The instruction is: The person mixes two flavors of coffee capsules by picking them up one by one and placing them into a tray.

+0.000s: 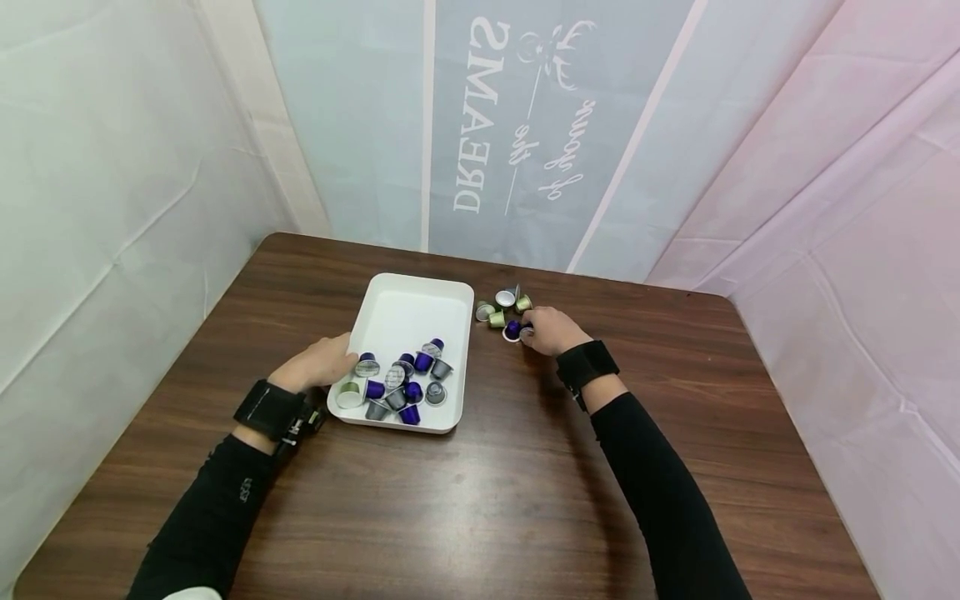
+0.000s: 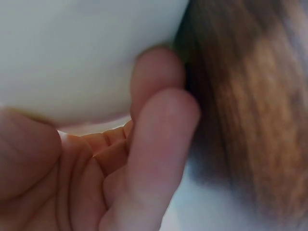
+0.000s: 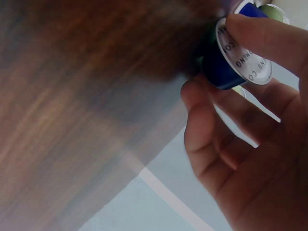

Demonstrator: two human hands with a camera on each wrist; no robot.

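My right hand [image 1: 553,331] pinches a dark blue coffee capsule [image 3: 222,70] between thumb and fingers; its printed foil lid faces the palm in the right wrist view. Another blue capsule [image 1: 512,330] lies right beside those fingertips, with several green and silver capsules [image 1: 497,318] just beyond. At the left rim of a white tray [image 1: 420,292], my left hand [image 1: 318,364] holds the edge, and the left wrist view shows its fingers [image 2: 161,139] against the tray's white side. Inside the tray's near half lie several purple, silver and pale green capsules [image 1: 395,398].
The brown wooden table [image 1: 465,517] carries the tray left of centre and the loose capsules at the tray's far right. A light blue curtain [image 1: 360,125] with lettering hangs behind the table, and white cloth [image 1: 112,208] hangs at both sides.
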